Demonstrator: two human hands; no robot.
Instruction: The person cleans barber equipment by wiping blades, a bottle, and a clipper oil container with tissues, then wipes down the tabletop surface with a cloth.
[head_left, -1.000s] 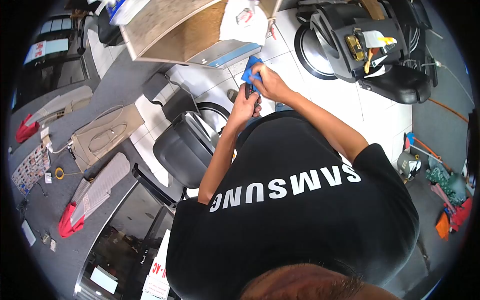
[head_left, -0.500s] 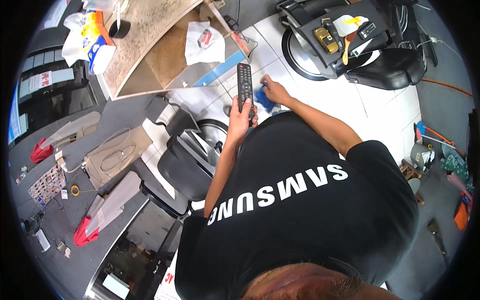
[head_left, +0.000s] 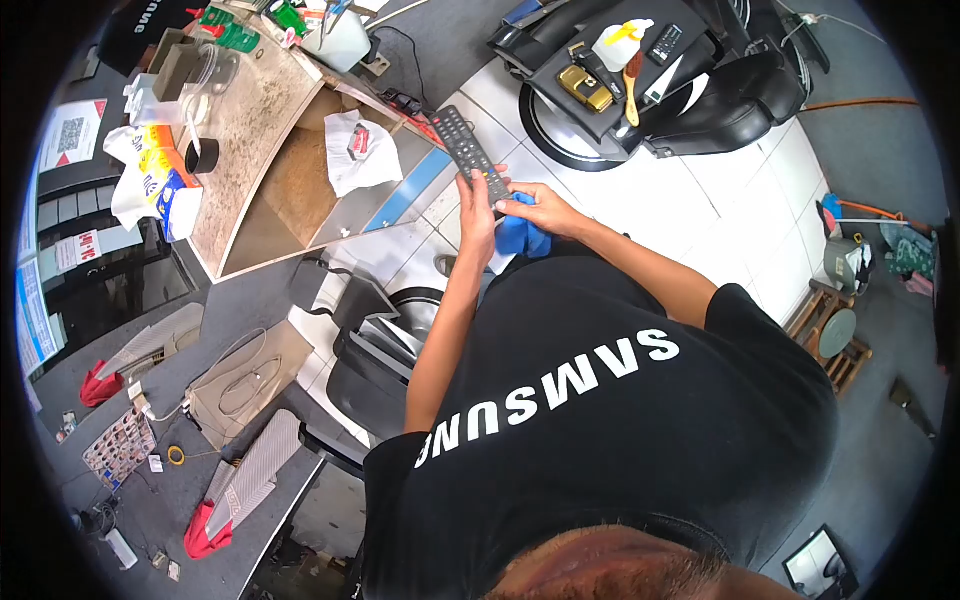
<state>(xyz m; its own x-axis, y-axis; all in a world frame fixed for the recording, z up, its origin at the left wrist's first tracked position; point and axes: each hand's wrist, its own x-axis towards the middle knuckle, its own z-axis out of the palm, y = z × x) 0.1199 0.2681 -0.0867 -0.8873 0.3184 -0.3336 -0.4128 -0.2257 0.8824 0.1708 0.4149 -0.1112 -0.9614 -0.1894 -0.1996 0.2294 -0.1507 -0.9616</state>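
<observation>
My left hand point(head_left: 478, 218) is wrapped round the lower part of a black remote control point(head_left: 463, 146), its button side facing up and its top end tilted to the left. Beside it, my right hand point(head_left: 545, 211) is closed on a crumpled blue cloth point(head_left: 523, 240) that hangs below the fingers. The right fingertips meet the lower end of the remote, close to the left hand. Part of the cloth is hidden behind the right hand.
A worn curved counter point(head_left: 265, 100) stands ahead left, with a white sheet point(head_left: 362, 160) on its shelf. Ahead right, a black barber-style chair carries a brush point(head_left: 632, 90), a gold clipper point(head_left: 586, 88) and another remote point(head_left: 665, 44). A black seat point(head_left: 375, 390) is at my left.
My right hand has moved left with the blue cloth and now meets the remote's lower end. The remote has tilted further to the left. The whole view has shifted.
</observation>
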